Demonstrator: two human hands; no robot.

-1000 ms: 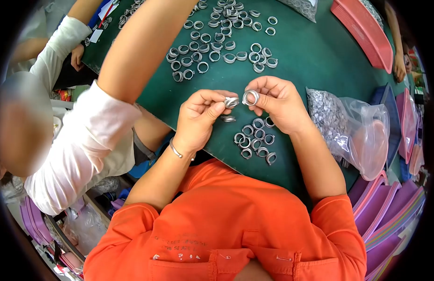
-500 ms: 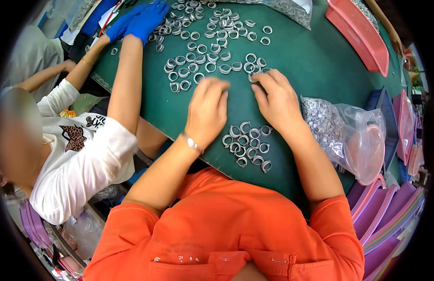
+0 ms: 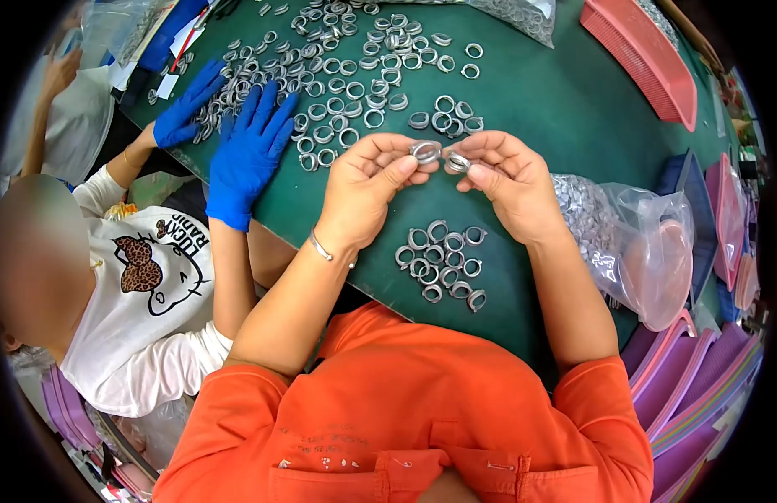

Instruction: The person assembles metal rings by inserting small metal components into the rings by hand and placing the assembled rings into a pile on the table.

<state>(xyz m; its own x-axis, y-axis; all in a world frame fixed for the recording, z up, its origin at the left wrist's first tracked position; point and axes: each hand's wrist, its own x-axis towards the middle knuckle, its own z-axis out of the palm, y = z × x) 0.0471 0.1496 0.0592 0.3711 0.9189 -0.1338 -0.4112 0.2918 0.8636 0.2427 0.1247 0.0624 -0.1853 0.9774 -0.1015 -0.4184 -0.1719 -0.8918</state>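
My left hand (image 3: pixel 371 180) pinches a grey metal ring (image 3: pixel 425 152) between thumb and fingers. Close beside it, my right hand (image 3: pixel 510 180) grips another metal ring (image 3: pixel 458 162). Both rings are raised above the green table (image 3: pixel 531 92), almost touching each other. Below my hands lies a small cluster of similar metal rings (image 3: pixel 441 261), nearer my body. Several loose rings (image 3: pixel 455 115) rest just beyond my fingertips. A larger spread of rings (image 3: pixel 338 92) extends toward the far left.
At my left, a co-worker's blue-gloved hands (image 3: pixel 250 155) lie against the ring pile. A clear bag of small metal parts (image 3: pixel 585 218) sits right of my right arm. A pink basket (image 3: pixel 644 59) stands at the far right, with purple trays (image 3: pixel 682 377) stacked below.
Both my hands have come together and now hold rings up between them. The co-worker's gloved hands moved from the far edge down toward me, beside the pile.
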